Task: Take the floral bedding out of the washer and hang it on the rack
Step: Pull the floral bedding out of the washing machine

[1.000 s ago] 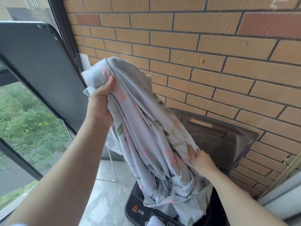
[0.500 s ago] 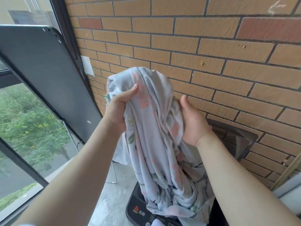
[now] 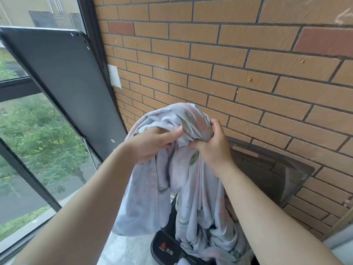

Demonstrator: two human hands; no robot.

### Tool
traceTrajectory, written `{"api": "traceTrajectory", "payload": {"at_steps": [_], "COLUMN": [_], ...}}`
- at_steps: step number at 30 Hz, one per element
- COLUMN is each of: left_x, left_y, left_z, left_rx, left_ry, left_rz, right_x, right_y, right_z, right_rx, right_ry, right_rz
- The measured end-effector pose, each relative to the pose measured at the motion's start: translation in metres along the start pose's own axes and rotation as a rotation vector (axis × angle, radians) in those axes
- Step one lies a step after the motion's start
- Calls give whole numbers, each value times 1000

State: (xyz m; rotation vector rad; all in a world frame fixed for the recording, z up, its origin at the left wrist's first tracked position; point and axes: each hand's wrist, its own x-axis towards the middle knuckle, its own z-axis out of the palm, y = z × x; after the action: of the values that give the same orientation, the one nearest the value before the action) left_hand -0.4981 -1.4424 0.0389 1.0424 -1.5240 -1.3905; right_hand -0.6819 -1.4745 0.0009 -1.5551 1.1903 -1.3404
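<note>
Over the washer [image 3: 168, 247] by the brick wall [image 3: 229, 60], both hands have the floral bedding [image 3: 191, 197] bunched up high: left hand [image 3: 152, 144] and right hand [image 3: 212, 148] fingers clamped on it, its tail trailing down into the drum.

Floral bedding [image 3: 193, 180]: pale grey-blue w/ faint pink blooms & green leaves, damp-looking, bunched into a rope at top, hanging in folds, lower end inside washer [image 3: 164, 245]. Washer: black top-loader, red logo on front panel, lid [image 3: 275, 175] up vs brick wall
</note>
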Motion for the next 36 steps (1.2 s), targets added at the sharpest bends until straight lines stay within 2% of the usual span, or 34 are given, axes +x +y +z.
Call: {"api": "traceTrajectory", "payload": {"at_steps": [4, 6, 7, 10, 11, 14, 16, 19, 22, 26, 29, 31, 33, 36], "left_x": [-17, -17, -16, -8, -6, -5, -7, -8, -6, -1, 2, 3, 3, 2], "left_y": [-69, -89, -91, -79, -71, -54, -49, -47, -44, -43, -49, -49, -48, -48], "left_z": [20, 41, 50, 57, 55, 43, 34, 21, 19, 16, 17, 18, 18, 18], "left_rx": [54, 24, -75, -485, -562, -713, -820, -914, -920, -835, -720, -671, -636, -581], "left_ry": [98, 162, 165, 254, 299, 365, 400, 415, 364, 272, 225, 217, 217, 220], "left_rz": [-9, -19, -27, -57, -82, -62, -39, -74, -69, -55, -111, -145, -176, -218], "right_x": [11, 15, 15, 15, 15, 21, 20, 13, 7, 0, 6, 19, 27, 31], "right_y": [-32, -51, -61, -85, -88, -75, -56, -18, 21, 34, 10, -4, -12, -9], "right_z": [9, 24, 33, 51, 51, 36, 20, 4, -4, -6, -9, -8, -10, -17], "right_rx": [-122, -182, -192, -181, -164, -103, -171, -397, -649, -507, -215, -64, 28, -70], "right_ry": [74, 24, -72, -536, -607, -544, -531, -611, -575, -486, -475, -372, -258, -311], "right_rz": [-98, -194, -222, -211, -188, -166, -104, 15, 21, -79, -83, 22, 226, 395]}}
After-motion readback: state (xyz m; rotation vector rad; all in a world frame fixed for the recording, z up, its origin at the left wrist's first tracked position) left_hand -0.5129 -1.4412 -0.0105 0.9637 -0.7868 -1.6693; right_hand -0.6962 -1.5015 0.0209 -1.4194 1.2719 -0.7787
